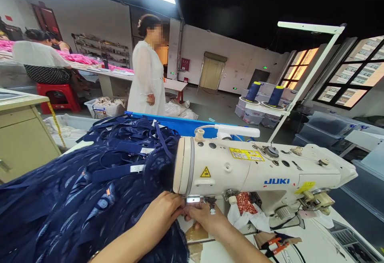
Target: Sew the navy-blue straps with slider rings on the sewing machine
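My left hand (164, 211) is at the needle end of a white JUKI sewing machine (228, 171), its fingers bent together beside the navy fabric. Close against it, my right hand (208, 218) has its fingers curled under the machine head. Both hands' fingertips meet near the needle, and whatever is between them is hidden. To the left, a large heap of navy bras (120, 199) with straps and white labels covers the table and reaches my left hand and forearm.
Orange-handled snips (278, 246) lie at the right of the machine bed. A bag of small red pieces (246, 204) sits behind the needle. Navy thread cones (253, 92) stand on the thread stand. A blue bin edge (186, 124) lies beyond. A person in white (147, 79) stands farther off.
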{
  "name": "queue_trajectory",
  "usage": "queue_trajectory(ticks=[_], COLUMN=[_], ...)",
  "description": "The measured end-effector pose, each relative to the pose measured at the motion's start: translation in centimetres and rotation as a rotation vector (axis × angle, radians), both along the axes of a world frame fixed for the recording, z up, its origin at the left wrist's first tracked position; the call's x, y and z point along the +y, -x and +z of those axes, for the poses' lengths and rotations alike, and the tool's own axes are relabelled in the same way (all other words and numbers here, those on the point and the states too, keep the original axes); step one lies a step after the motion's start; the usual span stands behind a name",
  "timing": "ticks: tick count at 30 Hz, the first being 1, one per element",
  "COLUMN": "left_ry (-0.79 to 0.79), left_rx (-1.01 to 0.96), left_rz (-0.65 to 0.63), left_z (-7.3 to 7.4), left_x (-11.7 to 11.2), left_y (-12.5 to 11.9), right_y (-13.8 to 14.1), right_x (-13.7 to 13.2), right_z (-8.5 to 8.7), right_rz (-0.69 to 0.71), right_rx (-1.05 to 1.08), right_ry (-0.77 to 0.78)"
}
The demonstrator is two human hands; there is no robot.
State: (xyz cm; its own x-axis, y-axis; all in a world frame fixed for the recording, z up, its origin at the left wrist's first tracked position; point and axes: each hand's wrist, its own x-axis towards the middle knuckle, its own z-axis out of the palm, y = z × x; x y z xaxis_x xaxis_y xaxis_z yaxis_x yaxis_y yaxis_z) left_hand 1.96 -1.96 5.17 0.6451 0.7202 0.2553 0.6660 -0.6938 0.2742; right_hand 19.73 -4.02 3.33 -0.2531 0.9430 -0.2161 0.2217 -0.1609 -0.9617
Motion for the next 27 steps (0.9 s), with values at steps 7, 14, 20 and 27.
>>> queue_trajectory(ticks=[7,14,20,27], left_ry=[0.115,0.305,0.304,-0.102], left_rx=[-0.013,-0.141,-0.123,0.079], left_rz=[0.025,0.035,0.062,-0.02], left_z=[0.4,0.8,0.7,-0.7], left_x=[-0.1,-0.1,0.1,0.2], left_y=[0.1,0.4,0.4,-0.1], right_y=[0.0,-1.3,-1.1,0.1], right_x=[-0.1,-0.4,0.0,0.0], right_z=[0.6,-0.6,-0.9,1.3], right_rz=[0.017,0.054,0.046,0.014], right_rx=[-0.092,-0.433,-0.412,-0.256], right_ry=[-0.037,-0.395,-0.285,-0.141])
